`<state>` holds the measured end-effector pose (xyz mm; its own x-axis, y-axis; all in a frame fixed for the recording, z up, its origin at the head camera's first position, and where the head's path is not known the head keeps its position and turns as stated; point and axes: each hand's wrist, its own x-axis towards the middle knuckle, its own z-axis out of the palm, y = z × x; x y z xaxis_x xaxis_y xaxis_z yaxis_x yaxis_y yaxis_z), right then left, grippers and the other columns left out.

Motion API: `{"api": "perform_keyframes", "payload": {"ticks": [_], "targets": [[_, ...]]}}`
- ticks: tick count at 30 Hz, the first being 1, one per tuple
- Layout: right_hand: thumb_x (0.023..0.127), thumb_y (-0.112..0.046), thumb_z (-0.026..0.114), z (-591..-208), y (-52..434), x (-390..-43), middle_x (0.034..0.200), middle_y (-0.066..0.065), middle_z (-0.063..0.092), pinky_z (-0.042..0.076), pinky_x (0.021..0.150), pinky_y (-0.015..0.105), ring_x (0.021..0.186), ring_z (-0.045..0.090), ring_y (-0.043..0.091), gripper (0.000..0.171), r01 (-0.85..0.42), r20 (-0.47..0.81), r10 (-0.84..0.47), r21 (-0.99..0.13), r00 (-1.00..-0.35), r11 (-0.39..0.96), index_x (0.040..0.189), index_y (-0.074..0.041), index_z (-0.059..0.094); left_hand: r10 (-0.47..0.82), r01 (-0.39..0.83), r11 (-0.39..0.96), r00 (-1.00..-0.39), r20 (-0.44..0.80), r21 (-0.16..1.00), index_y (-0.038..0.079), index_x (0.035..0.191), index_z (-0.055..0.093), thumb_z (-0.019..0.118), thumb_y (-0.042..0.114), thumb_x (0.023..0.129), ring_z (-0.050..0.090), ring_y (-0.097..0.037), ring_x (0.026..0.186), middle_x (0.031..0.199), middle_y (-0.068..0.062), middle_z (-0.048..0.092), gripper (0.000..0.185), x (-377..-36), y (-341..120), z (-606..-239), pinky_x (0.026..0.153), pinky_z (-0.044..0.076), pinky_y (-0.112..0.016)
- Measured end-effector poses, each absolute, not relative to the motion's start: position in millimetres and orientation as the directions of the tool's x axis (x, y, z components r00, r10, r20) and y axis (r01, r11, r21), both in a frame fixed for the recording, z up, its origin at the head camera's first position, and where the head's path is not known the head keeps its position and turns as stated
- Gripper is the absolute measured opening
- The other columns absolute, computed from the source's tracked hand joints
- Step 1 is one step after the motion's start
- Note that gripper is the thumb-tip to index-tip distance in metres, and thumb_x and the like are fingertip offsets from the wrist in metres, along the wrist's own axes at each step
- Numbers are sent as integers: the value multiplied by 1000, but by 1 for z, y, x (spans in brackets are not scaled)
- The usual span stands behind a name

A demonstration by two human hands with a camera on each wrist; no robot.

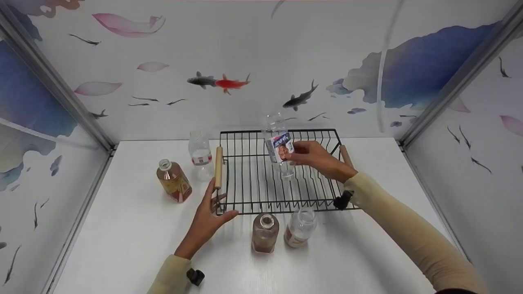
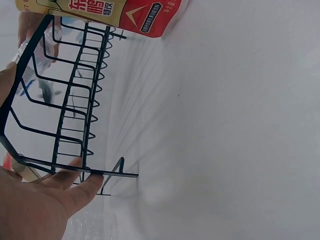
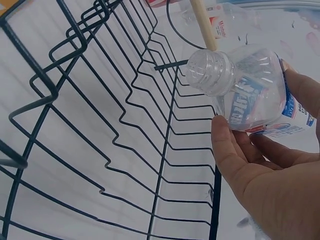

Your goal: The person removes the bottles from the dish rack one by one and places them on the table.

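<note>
My right hand holds a clear plastic bottle with a blue and white label above the black wire dish rack. In the right wrist view, thumb and fingers wrap the body of this uncapped bottle, its mouth toward the rack wires. My left hand grips the rack's front left corner, below a wooden handle. The left wrist view shows its fingers against the rack's wire frame.
Left of the rack stand a clear bottle and a brownish bottle. In front are another brownish bottle and a clear jar-like bottle. Patterned panels enclose the white table at the back and sides.
</note>
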<state>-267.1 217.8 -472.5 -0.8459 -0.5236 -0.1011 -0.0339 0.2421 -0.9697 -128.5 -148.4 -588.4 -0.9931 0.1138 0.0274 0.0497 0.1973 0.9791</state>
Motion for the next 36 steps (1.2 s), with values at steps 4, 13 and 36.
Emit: {"api": "perform_keyframes", "payload": {"ticks": [4,13,36], "targets": [[106,-32,77,-471,223,-262,141,14,70,54,116,54,134,65,39,57,-53,-103,-528,-961,-843,273,153,-4,61,117,53,192,-993,31,980,28,179,9,97,36,88,51,-33,153,178,-14,27,127,-128,-149,-588,125,42,-56],[105,-36,78,-469,232,-246,141,11,70,50,118,60,133,65,32,61,-58,-126,-539,-948,-833,312,155,-7,59,116,46,199,-993,23,979,32,179,9,97,34,88,50,-34,154,179,-13,27,126,-128,-148,-587,124,43,-58],[101,-37,82,-471,237,-212,143,11,70,54,116,50,135,66,32,70,-137,-152,-541,-879,-827,457,157,-2,57,113,40,183,-993,19,982,32,179,10,96,36,88,50,-35,154,179,-14,27,125,-127,-147,-587,122,46,-59]]}}
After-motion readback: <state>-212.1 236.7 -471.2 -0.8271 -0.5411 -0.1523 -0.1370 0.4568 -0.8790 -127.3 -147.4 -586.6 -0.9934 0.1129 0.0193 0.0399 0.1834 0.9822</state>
